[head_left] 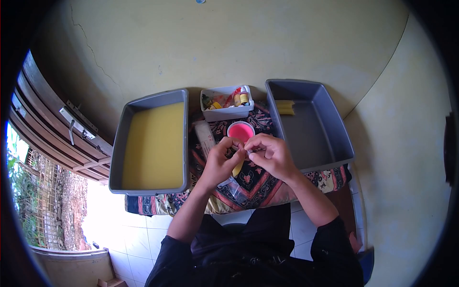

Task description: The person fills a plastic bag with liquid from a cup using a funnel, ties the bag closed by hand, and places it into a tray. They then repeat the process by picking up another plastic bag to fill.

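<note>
My left hand (223,161) and my right hand (271,156) meet at the middle of the cloth-covered table, fingertips pinched close together. Something small and pale sits between the fingertips, too small to name. Just beyond them stands a round white-rimmed tub (241,129) with a bright pink inside, partly hidden by my fingers. Under my hands a yellow piece (237,169) shows in part. Near it lies clear plastic (230,187). A long, pale, printed packet (204,136) rests to the left of the tub.
A grey bin (187,143) with a flat yellow layer stands left. Another grey bin (311,129), holding several yellow strips (285,107), stands right. Behind the tub, a white box (227,114) holds a small bottle (244,97) and packets. A patterned cloth (287,193) covers the table; a wooden door (57,129) opens at left.
</note>
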The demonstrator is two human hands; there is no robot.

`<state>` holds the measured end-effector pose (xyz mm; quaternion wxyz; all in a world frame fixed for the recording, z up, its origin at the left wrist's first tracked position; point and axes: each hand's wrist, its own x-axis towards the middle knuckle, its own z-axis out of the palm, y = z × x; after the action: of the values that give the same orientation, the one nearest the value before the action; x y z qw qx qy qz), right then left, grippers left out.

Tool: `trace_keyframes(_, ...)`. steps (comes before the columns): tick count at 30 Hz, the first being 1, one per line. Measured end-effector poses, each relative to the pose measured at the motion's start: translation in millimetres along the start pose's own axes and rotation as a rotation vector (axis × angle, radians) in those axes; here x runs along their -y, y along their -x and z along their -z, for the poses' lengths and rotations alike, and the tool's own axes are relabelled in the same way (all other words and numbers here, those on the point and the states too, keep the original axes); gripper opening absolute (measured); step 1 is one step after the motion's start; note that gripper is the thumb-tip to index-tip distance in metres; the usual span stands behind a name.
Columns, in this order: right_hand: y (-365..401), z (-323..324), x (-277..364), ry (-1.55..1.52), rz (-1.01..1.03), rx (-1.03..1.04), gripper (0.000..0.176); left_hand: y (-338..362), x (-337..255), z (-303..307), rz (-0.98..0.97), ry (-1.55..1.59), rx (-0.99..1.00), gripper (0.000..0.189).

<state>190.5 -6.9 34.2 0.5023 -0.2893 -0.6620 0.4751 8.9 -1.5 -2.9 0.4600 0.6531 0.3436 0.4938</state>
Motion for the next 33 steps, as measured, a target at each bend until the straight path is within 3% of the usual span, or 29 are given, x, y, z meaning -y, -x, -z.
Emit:
trace_keyframes(3, 0.5, 6.7, -6.2, -0.092, -0.151, 0.008, 0.012, -0.8, -5.9, -3.6, -0.051, -0.085, -0.025, 0.013)
trace_keyframes(8, -1.4, 7.7, -3.5, 0.084, -0.133, -0.004, 0.013, -0.1, -6.6, -9.1, -0.069, -0.162, -0.075, 0.015)
trace_keyframes(10, -1.2, 5.4, -3.1, 0.143, -0.110, -0.001, 0.013, 1.3, -7.4, -9.9, 0.040, -0.076, -0.037, 0.014)
trace_keyframes(13, 0.5, -2.3, -3.4, 0.281, -0.016, -0.040, 0.014, 2.8, -9.8, -13.8, -0.106, -0.244, -0.107, 0.015)
trace_keyframes(16, 6.3, -7.5, -9.2, 0.432, 0.056, -0.049, 0.015, 7.4, -10.5, -16.6, -0.135, -0.257, -0.126, 0.014)
trace_keyframes(21, 8.8, -10.4, -17.2, 0.604, 0.341, -0.119, 0.019, 9.0, -9.9, -20.8, -0.134, -0.245, -0.155, 0.013)
trace_keyframes(29, 13.6, -11.1, -7.5, 0.423, 0.213, -0.117, 0.021, 8.3, -12.7, -22.9, -0.136, -0.230, -0.248, 0.018)
trace_keyframes(33, 16.8, -9.0, -7.2, 0.272, 0.079, -0.098, 0.025, 9.4, -18.5, -21.2, -0.220, -0.414, -0.280, 0.016)
